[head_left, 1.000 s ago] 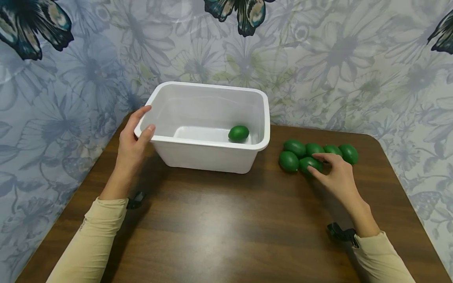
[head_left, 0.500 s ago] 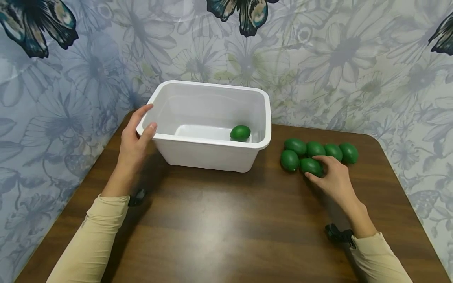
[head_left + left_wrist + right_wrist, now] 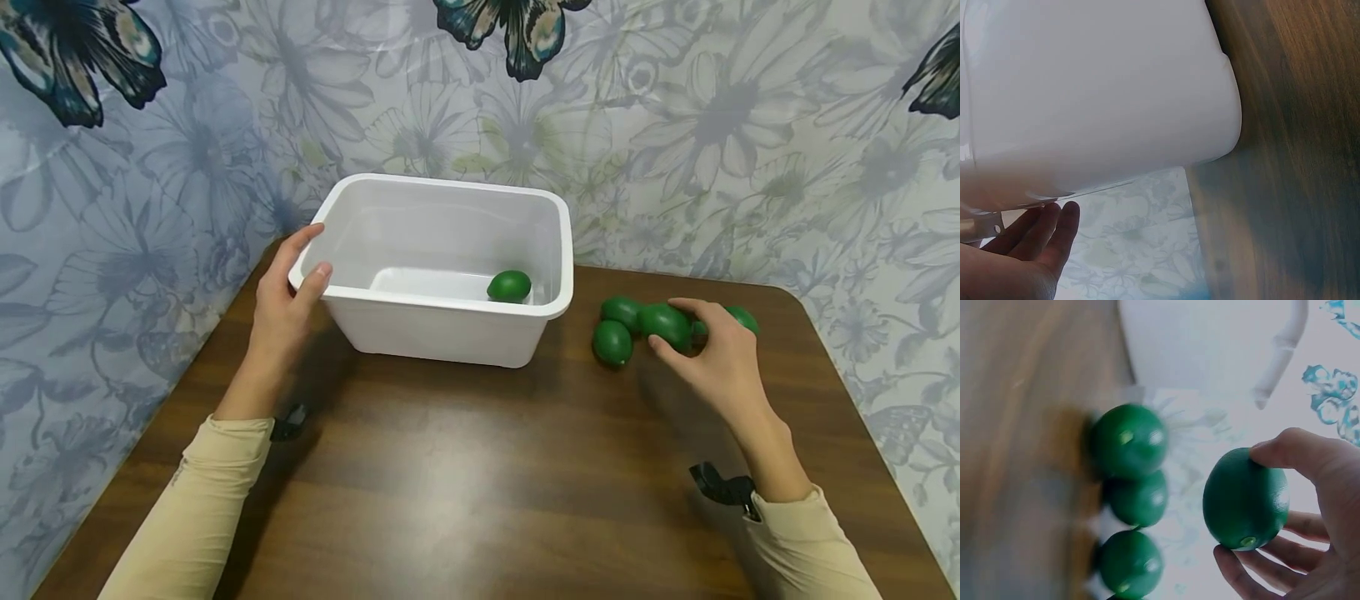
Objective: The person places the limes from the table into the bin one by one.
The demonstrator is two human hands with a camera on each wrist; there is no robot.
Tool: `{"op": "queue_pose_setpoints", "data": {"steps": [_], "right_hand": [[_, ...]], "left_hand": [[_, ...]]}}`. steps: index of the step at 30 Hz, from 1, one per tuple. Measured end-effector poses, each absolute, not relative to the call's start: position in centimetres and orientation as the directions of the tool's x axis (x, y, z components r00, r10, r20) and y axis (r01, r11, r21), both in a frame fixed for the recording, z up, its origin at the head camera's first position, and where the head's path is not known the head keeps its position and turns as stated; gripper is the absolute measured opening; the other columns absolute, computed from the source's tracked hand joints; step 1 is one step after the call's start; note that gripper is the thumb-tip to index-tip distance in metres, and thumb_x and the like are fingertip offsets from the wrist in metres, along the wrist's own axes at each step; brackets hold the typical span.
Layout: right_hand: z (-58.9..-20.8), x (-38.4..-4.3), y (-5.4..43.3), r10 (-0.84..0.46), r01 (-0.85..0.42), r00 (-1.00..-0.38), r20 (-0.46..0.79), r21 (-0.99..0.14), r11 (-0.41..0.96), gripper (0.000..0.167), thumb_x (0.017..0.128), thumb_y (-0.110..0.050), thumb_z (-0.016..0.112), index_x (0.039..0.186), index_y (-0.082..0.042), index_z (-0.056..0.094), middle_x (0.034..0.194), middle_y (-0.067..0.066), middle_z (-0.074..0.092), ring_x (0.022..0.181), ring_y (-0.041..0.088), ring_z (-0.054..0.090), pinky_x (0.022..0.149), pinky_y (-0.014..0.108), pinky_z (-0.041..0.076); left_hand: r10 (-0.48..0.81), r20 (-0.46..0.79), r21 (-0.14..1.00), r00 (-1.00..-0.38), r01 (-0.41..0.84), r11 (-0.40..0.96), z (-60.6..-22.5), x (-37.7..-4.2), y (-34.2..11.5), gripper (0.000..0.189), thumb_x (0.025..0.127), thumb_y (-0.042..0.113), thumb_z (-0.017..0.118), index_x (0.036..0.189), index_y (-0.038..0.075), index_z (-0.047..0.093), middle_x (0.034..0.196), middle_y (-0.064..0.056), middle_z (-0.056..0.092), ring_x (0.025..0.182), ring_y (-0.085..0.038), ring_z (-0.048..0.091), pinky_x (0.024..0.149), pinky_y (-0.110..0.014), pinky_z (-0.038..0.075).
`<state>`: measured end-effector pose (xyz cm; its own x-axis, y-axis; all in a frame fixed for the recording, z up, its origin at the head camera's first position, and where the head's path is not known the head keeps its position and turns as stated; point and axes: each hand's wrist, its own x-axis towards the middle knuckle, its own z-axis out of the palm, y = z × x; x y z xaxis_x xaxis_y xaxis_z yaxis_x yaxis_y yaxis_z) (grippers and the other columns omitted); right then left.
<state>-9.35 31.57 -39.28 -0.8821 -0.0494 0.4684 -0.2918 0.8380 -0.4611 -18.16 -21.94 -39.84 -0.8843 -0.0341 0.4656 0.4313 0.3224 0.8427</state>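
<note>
A green lime point(image 3: 665, 326) is pinched between the thumb and fingers of my right hand point(image 3: 722, 367). In the right wrist view this held lime point(image 3: 1244, 503) is raised off the table, apart from the other limes point(image 3: 1127, 440). Several limes point(image 3: 612, 342) still lie grouped on the table beneath and around the hand, some partly hidden by it. My left hand point(image 3: 279, 312) grips the left end of a white plastic tub point(image 3: 442, 332), thumb on the near corner of its rim. Inside the tub, toward its right end, lies one lime point(image 3: 509, 287).
The brown wooden table point(image 3: 450, 467) ends at a wall with floral wallpaper point(image 3: 720, 167) behind the tub. Butterfly decorations point(image 3: 517, 33) are on the wall. Dark straps point(image 3: 723, 485) circle both wrists.
My right hand has taken the front lime from the group and lifted it up and slightly away from me. The left hand and the tub stay in place.
</note>
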Motion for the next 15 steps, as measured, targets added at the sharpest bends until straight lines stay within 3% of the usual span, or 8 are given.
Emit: {"op": "queue_pose_setpoints", "data": {"steps": [6,15], "right_hand": [[-37.3,-10.4,29.8,-0.05,-0.338,-0.852,0.522,-0.475,0.812,0.052,0.086,-0.017,0.085,0.135,-0.007,0.069,0.123,0.014,0.072,0.105,0.03,0.069,0.08,0.016,0.045],[-35.0,-12.0,26.7,-0.068,-0.423,-0.806,0.588,-0.492,0.761,0.05,0.086,-0.018,0.085,0.133,-0.007,0.071,0.123,0.01,0.074,0.109,0.026,0.07,0.082,0.011,0.049]], "left_hand": [[-0.035,0.466,0.848,-0.884,0.435,0.304,-39.7,-18.0,-21.8,0.052,0.102,0.022,0.062,0.154,0.018,0.056,0.155,-0.009,0.054,0.123,-0.018,0.056,0.098,-0.02,0.043],[-0.04,0.475,0.845,-0.879,0.443,0.3,-39.7,-17.8,-21.9,0.053,0.101,0.021,0.062,0.153,0.016,0.056,0.154,-0.011,0.054,0.122,-0.019,0.055,0.098,-0.02,0.042]]}}
